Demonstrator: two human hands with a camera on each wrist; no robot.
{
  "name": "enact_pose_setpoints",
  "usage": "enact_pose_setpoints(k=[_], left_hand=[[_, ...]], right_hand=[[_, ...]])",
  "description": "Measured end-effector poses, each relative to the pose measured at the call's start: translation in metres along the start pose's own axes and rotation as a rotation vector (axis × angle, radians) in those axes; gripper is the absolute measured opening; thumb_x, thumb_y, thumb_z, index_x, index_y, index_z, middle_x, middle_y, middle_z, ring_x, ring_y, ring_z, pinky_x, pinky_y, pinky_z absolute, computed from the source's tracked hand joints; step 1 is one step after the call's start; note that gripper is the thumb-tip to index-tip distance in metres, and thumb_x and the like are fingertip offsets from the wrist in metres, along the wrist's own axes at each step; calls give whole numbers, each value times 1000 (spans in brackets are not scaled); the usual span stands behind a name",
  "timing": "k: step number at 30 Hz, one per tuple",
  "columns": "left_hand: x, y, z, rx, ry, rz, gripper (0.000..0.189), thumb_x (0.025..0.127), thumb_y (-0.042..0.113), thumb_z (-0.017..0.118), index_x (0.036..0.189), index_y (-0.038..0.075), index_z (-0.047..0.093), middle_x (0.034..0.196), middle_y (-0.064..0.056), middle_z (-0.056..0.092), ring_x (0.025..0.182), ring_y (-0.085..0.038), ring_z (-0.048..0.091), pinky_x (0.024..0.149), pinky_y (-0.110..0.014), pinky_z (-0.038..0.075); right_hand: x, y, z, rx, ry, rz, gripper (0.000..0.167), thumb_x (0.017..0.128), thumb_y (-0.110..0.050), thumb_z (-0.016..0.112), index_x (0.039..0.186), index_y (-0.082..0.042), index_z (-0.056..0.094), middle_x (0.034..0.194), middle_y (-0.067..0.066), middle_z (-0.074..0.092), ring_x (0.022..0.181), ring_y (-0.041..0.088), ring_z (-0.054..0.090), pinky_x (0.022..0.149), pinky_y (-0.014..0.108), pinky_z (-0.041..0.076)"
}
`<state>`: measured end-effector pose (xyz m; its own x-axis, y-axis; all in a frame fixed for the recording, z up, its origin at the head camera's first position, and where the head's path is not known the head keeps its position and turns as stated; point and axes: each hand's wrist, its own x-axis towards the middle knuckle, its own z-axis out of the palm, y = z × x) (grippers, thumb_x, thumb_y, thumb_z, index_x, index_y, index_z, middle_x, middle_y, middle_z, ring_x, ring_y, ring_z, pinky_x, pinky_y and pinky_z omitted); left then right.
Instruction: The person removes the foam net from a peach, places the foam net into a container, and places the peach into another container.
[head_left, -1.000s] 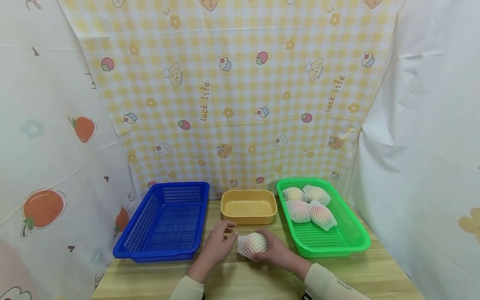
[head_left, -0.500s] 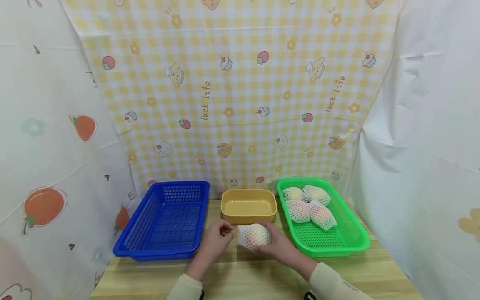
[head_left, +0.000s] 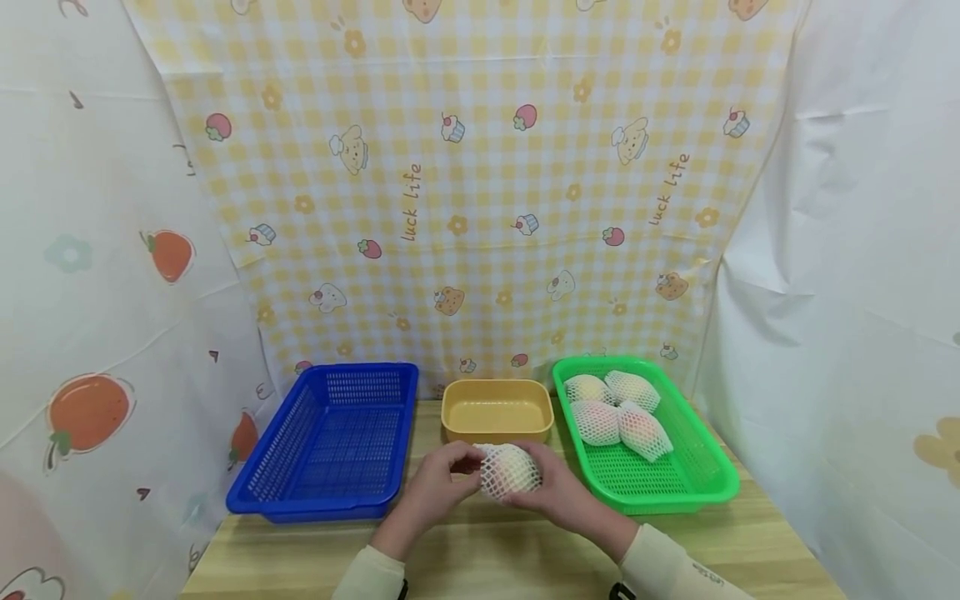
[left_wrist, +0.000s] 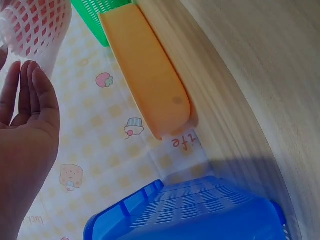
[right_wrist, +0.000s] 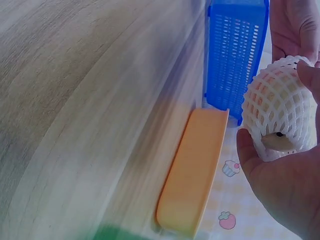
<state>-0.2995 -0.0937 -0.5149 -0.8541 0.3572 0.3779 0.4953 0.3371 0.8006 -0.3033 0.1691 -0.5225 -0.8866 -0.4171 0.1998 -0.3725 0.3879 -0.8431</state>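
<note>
A round red-and-yellow fruit [head_left: 516, 473] in a white foam net sleeve [right_wrist: 260, 102] is held above the table in front of the yellow box. My right hand [head_left: 561, 493] grips it from the right, with fingers and thumb curled round its sides. At the sleeve's left end, my left hand [head_left: 438, 482] pinches the net edge between fingertips and thumb. In the left wrist view, the left fingers [left_wrist: 37, 95] meet the edge of the net. A pale end of the fruit with a dark spot shows through the sleeve's opening in the right wrist view.
Behind the hands stands a yellow box [head_left: 497, 437]. A blue basket [head_left: 315, 504] is at the left. The green basket [head_left: 667, 502] at the right holds several netted fruits [head_left: 597, 422]. A wooden table [head_left: 510, 558] carries everything, with a patterned cloth [head_left: 480, 183] behind.
The right hand has lifted the netted fruit slightly. My left hand, apart from the net half a second ago, has moved right and now pinches its left end.
</note>
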Motion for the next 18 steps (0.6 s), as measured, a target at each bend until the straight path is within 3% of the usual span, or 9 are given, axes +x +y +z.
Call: enact_pose_setpoints(k=[6, 13, 18], left_hand=[[0, 0, 2, -82, -16, 9, 30, 95, -3, 80, 124, 6, 76, 122, -6, 72, 115, -29, 72, 100, -45, 62], [0, -1, 2, -155, -82, -91, 44, 98, 4, 79, 140, 0, 66, 137, -14, 67, 129, -38, 64, 98, -39, 62], [1, 0, 0, -129, -105, -129, 49, 98, 11, 80, 144, 1, 64, 139, -14, 67, 131, -39, 63, 105, -54, 58]], right_hand=[[0, 0, 0, -1, -12, -9, 81, 91, -34, 95, 157, -13, 54, 148, 8, 59, 129, 26, 60, 101, 37, 54], [0, -6, 1, -10, -7, -7, 83, 89, -37, 96, 157, -14, 55, 149, 6, 59, 131, 25, 58, 104, 41, 52], [1, -12, 2, -30, 2, -16, 82, 87, -37, 97, 155, -15, 57, 148, 6, 60, 130, 24, 59, 102, 40, 52]])
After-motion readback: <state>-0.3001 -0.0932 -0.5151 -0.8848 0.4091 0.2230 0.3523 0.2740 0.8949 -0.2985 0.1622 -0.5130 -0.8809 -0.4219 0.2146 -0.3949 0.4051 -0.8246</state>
